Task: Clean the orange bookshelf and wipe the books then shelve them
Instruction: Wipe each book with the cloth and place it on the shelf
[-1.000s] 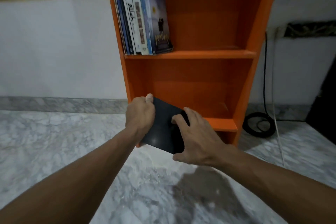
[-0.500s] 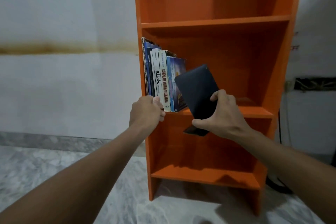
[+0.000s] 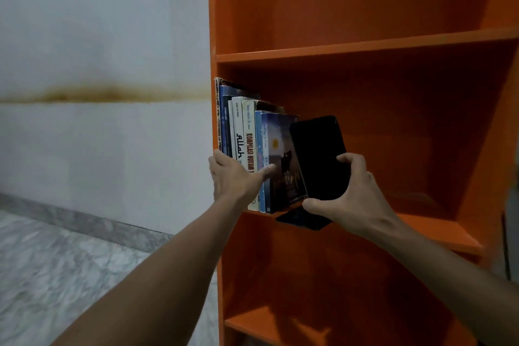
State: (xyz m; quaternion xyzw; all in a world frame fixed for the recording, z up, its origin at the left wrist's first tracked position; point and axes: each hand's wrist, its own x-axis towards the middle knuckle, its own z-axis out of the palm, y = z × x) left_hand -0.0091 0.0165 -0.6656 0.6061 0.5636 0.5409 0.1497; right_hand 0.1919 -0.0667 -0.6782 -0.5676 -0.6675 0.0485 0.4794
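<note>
Black book up from low at the bottom shelf to the middle shelf in the last second; it was in both hands, now in one. The thin black rectangular book (image 3: 317,157) sits closer to the row of upright books (image 3: 247,132) than half a second ago, its left edge overlapping the blue picture-cover book (image 3: 280,154) at the row's right end. It is tilted, top leaning right. Whether its bottom edge touches the shelf board of the tall orange wooden bookshelf (image 3: 365,45) cannot be told.

Likely meaning: wiping of this book is done and shelving is under way. It is not yet upright in the row.

Right hand (image 3: 354,202): arm stretched forward, fingers and thumb curled round the book's lower right part, clamped on it. Left hand (image 3: 238,177): let go of the book, now fingers straight and flat against the lower spines, thumb out to the right across the blue book, steadying the row.
</note>
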